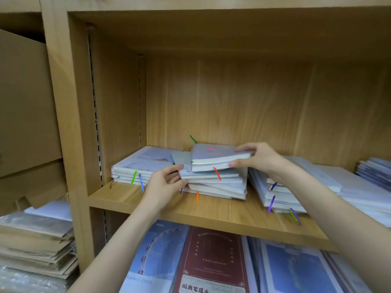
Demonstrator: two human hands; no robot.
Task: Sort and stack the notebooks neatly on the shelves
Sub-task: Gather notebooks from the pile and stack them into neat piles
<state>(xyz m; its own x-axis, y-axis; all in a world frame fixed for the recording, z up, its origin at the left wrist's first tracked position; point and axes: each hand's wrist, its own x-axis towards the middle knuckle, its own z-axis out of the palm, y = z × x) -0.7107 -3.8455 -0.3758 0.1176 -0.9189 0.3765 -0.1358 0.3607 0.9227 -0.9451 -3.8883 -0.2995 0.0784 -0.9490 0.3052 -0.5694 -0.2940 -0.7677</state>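
On the wooden shelf (160,206) lies an untidy middle pile of pale blue notebooks (220,185) with coloured ribbon markers. My right hand (256,158) grips the right edge of the top two notebooks (213,157), thumb under, fingers over, with the pair raised a little off the pile. My left hand (167,180) holds the left edge of the notebooks lower in the same pile. A neat stack (137,168) rests to the left, and a slanting stack (277,195) sits to the right, partly behind my right forearm.
More wrapped notebooks (364,187) fill the shelf's right end. The shelf below holds blue-covered books (152,259) and a dark red one (211,265). Cardboard boxes (25,106) and brown paper stacks (36,246) occupy the bay on the left. The shelf's upper space is high.
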